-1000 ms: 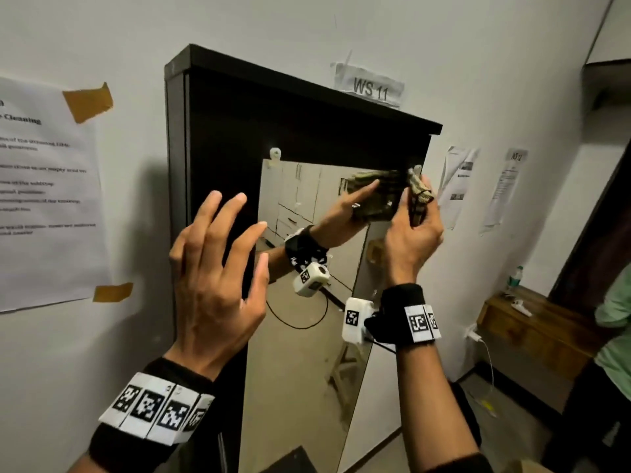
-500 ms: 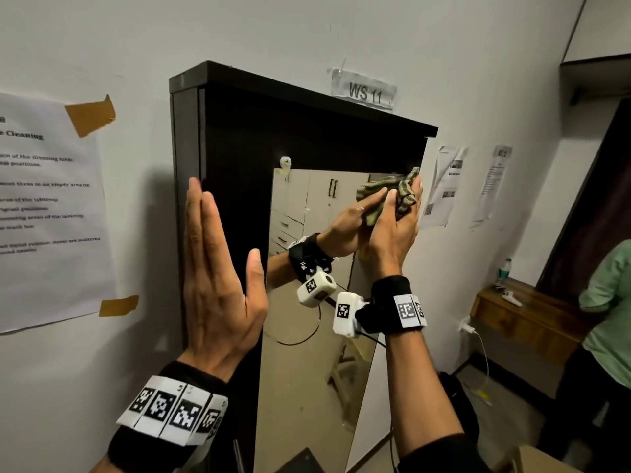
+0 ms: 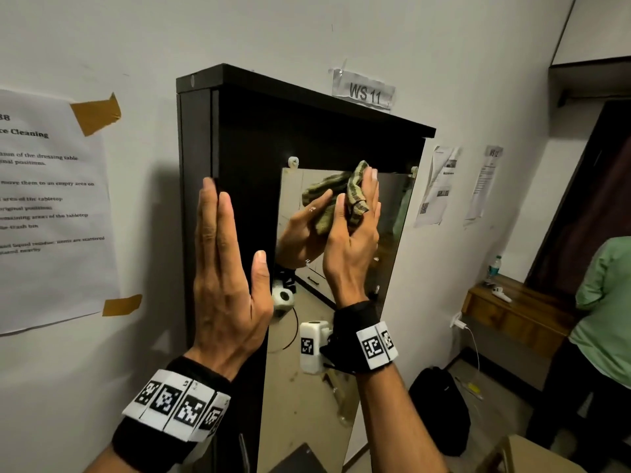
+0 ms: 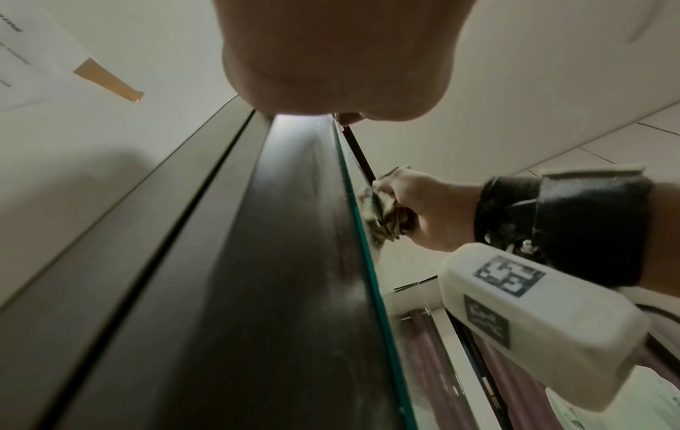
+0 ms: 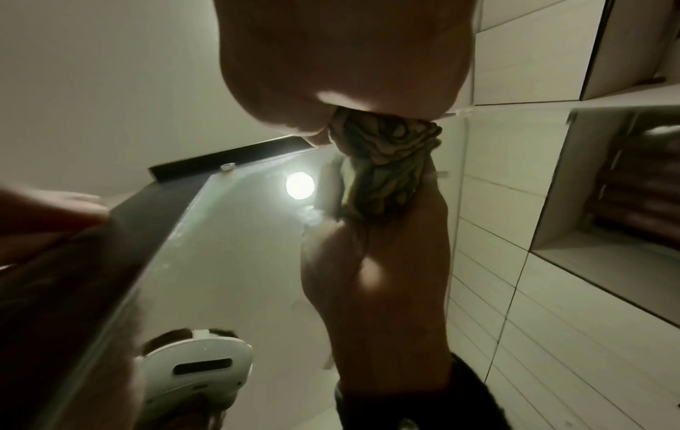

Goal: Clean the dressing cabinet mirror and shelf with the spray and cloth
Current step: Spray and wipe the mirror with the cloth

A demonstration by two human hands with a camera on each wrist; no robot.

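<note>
A tall dark cabinet (image 3: 307, 138) hangs on the wall with a mirror (image 3: 307, 387) on its front. My right hand (image 3: 355, 240) grips a bunched green striped cloth (image 3: 356, 196) and presses it against the mirror just under its top edge. The right wrist view shows the cloth (image 5: 382, 163) squashed between my palm and the smeared glass (image 5: 228, 247). My left hand (image 3: 232, 233) lies flat, fingers straight, on the cabinet's dark front left of the mirror. In the left wrist view the right hand (image 4: 430, 209) holds the cloth (image 4: 386, 221) at the glass. No spray bottle is in view.
Taped paper sheets (image 3: 51, 206) hang on the wall left of the cabinet, a "WS 11" label (image 3: 363, 93) above it. At the right stand a wooden table (image 3: 512, 312) with a water bottle (image 3: 493, 268), a person in a green shirt (image 3: 604, 302) and a black bag (image 3: 440, 404).
My left hand went from spread in the air to flat against the cabinet front. My right hand slid the cloth from the mirror's top right corner leftward along the top.
</note>
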